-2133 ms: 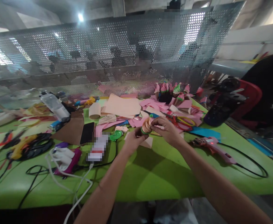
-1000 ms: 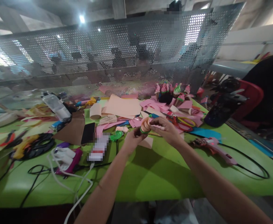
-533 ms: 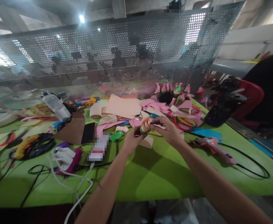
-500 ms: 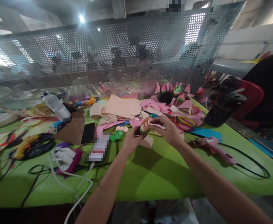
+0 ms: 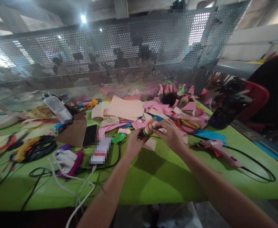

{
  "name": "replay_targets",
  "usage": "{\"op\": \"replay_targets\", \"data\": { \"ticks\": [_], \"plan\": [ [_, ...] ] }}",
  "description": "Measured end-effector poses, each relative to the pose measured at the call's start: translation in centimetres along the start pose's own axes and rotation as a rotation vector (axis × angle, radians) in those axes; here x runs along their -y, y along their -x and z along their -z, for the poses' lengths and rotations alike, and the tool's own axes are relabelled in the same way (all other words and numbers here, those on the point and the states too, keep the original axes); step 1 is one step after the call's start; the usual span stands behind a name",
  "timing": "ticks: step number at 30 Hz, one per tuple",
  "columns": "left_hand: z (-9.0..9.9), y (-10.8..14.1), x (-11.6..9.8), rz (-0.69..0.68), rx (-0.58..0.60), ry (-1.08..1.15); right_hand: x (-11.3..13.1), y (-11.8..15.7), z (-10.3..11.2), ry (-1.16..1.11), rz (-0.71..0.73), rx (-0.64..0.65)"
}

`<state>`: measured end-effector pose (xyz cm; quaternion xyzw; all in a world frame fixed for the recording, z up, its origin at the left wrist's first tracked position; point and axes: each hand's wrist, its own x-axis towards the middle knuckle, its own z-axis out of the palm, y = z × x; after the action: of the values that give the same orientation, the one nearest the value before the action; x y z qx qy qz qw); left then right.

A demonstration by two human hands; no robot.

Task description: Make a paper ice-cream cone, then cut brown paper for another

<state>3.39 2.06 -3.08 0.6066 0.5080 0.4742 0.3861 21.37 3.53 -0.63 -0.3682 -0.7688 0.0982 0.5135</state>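
A small swirled cone (image 5: 149,127) in peach and brown, with green at its base and tip, is held above the green table (image 5: 153,177). My left hand (image 5: 135,142) grips its lower end, fingers wrapped round it. The fingers of my right hand (image 5: 168,133) are pressed together against the cone's right side. Just beneath lies a pale paper piece (image 5: 150,144). Left of my left hand is a green glossy object (image 5: 119,137).
Pink glue gun (image 5: 222,152) with a black cable at right; scissors (image 5: 188,124) and pink paper scraps (image 5: 158,107) behind my hands. Finished-looking cones (image 5: 169,90) stand at the back. At left: phone (image 5: 90,136), power strip (image 5: 69,161), yellow glue gun (image 5: 26,148), bottle (image 5: 58,109).
The pale strip seen at my right fingers no longer shows. My right hand has shifted slightly, its fingers now closer round the cone, which is a little more upright.
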Motion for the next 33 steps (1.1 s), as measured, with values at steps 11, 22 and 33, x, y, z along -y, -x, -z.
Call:
{"op": "replay_targets", "data": {
  "ticks": [11, 22, 33],
  "plan": [
    [-0.08, -0.16, 0.51, 0.04, 0.044, 0.139, 0.35, -0.09, 0.29, -0.027, -0.024, 0.028],
    [0.1, -0.04, -0.09, 0.076, 0.118, 0.298, 0.09, -0.2, 0.08, -0.015, -0.001, 0.012],
    [0.1, -0.09, 0.35, 0.081, 0.094, 0.318, -0.11, -0.09, 0.03, -0.035, -0.01, 0.01]
  ]
}}
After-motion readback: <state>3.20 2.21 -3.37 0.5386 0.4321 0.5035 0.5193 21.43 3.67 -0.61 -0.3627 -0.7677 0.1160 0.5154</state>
